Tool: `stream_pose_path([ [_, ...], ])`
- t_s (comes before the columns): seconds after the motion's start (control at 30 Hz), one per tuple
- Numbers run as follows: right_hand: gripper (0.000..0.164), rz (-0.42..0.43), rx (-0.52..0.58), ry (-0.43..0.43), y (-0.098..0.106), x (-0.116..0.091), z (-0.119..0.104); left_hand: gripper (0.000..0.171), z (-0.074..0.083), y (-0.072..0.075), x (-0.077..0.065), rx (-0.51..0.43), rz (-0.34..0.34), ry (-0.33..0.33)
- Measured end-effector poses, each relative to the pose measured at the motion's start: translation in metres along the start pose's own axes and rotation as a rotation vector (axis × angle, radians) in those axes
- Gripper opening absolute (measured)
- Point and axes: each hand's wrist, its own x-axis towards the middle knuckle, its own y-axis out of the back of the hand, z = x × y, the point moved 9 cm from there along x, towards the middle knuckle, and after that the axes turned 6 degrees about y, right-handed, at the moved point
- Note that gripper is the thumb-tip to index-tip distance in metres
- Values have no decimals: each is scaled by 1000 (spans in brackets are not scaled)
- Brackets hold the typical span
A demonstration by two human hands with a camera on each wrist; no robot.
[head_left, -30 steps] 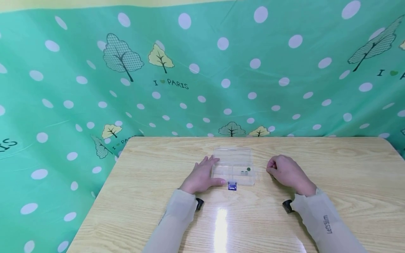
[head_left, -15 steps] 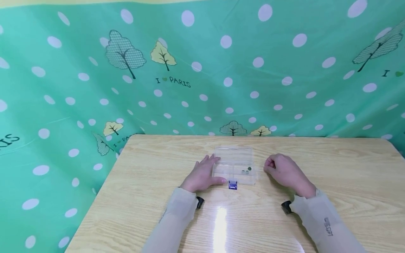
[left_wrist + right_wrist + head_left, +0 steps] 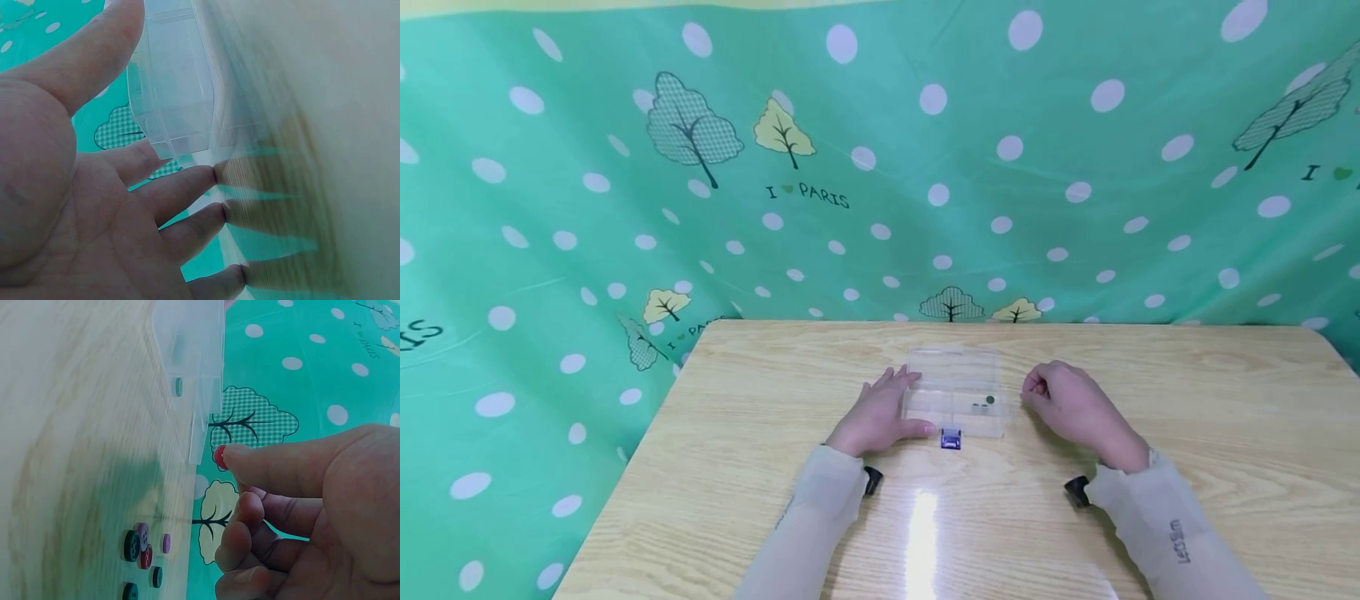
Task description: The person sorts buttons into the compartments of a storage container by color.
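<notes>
A clear plastic compartment box [image 3: 927, 402] lies on the table, its transparent lid raised or laid back behind it. Several dark green buttons [image 3: 990, 400] sit in its right compartment. My left hand [image 3: 883, 417] is spread at the box's left side, straight fingers on the tabletop, thumb by the front edge and index finger at the side wall [image 3: 178, 94]. To the right of the box, my right hand [image 3: 1071, 404] pinches a red button [image 3: 220, 457] between thumb and index finger, above the table; the head view hides this button.
Several loose buttons, dark green [image 3: 131, 545], purple [image 3: 166, 543] and red [image 3: 147, 557], lie on the table beneath the right hand. A small blue-purple piece [image 3: 951, 439] is at the box's front edge. A green dotted curtain [image 3: 880, 167] hangs behind the table.
My right hand has moved a little left, toward the box, and rises slightly. The left hand and the box stay in place; the head view has shifted slightly.
</notes>
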Motion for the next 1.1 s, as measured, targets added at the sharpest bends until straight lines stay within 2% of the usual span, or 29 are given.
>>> stream_pose_path([
  [0.37, 7, 17, -3, 39, -1, -2, -12, 89, 0, -1, 0, 12, 5, 4],
  [1.1, 5, 11, -32, 46, -10, -2, -27, 88, 1, -1, -1, 3, 5, -14],
])
